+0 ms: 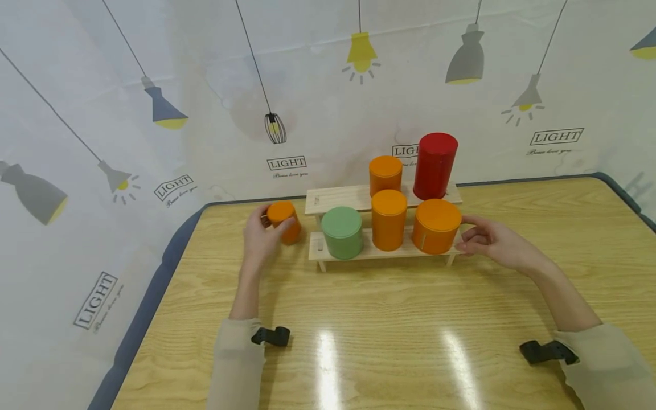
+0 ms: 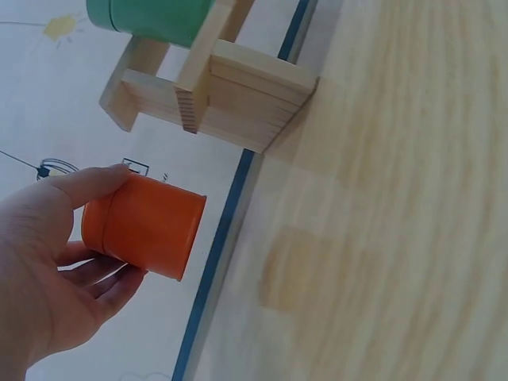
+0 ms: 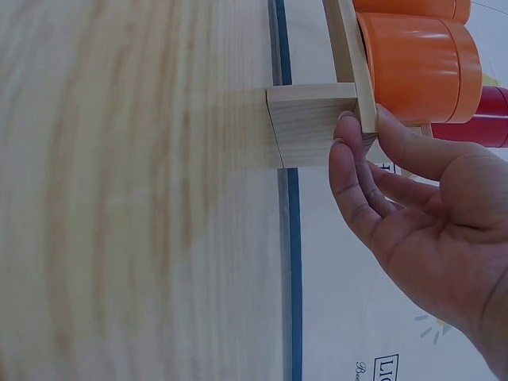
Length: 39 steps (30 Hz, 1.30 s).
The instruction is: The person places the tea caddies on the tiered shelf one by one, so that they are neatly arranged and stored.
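My left hand holds a small orange canister with a lid, thumb on one side and fingers on the other. In the left wrist view its base hangs above the table, left of a two-step wooden rack. My right hand pinches the right end of the rack's lower board, thumb above and fingertips beneath. On that lower step stand a green canister, a taller orange canister and a wide orange canister. The upper step bears another orange canister and a tall red canister.
The wood-grain table has a dark blue edge along its back and left side. Behind it hangs a pale wall covering printed with lamps. Black wrist straps sit on both sleeves.
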Available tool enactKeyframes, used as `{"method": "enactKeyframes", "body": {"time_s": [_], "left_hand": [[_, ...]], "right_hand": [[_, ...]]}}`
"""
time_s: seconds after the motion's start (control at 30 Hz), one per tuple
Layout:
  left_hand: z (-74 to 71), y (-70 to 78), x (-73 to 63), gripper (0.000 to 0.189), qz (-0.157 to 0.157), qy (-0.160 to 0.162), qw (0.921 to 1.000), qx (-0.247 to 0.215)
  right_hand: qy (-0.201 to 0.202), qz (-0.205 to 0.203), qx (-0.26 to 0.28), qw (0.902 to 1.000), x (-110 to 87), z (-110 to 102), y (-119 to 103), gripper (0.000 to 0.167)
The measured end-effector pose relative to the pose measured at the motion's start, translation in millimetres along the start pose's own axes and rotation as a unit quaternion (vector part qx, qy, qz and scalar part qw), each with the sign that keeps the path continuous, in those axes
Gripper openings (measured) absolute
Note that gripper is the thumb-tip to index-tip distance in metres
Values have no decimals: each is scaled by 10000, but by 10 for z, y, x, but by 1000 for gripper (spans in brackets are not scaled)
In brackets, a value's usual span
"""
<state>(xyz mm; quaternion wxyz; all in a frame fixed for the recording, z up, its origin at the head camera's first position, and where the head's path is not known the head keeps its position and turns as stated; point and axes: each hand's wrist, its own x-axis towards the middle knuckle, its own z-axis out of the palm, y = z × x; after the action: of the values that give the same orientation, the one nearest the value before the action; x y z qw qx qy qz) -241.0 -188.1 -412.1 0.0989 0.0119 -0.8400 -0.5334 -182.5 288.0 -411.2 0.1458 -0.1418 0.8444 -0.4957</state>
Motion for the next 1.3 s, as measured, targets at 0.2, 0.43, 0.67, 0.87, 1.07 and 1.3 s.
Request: {"method": "enactKeyframes", "body": {"time_s": [0.2, 0.43, 0.67, 0.87, 1.07, 1.3], "left_hand": [[-45, 141, -9, 62, 650, 313, 9972, -169], [-82, 351, -37, 63, 1170, 651, 9901, -431], [-86, 564, -65, 63, 1561, 758, 9838, -453], [-32, 754, -81, 62, 1735, 733, 9808, -503], [101, 873, -77, 63, 1797, 556, 9811, -463], [288, 947, -47, 63, 1901, 299, 9804, -435]], "right_hand": [[26, 15, -132, 9999, -5, 4, -5, 62], [16, 16, -170, 9999, -22, -6, -24, 62], [8, -6, -217, 9998, -29, -13, -14, 62], [1, 27, -183, 9998, -28, -12, -13, 63], [16, 33, -133, 9999, -24, -7, -27, 62], [22, 5, -168, 9999, -16, -1, -39, 61]]}}
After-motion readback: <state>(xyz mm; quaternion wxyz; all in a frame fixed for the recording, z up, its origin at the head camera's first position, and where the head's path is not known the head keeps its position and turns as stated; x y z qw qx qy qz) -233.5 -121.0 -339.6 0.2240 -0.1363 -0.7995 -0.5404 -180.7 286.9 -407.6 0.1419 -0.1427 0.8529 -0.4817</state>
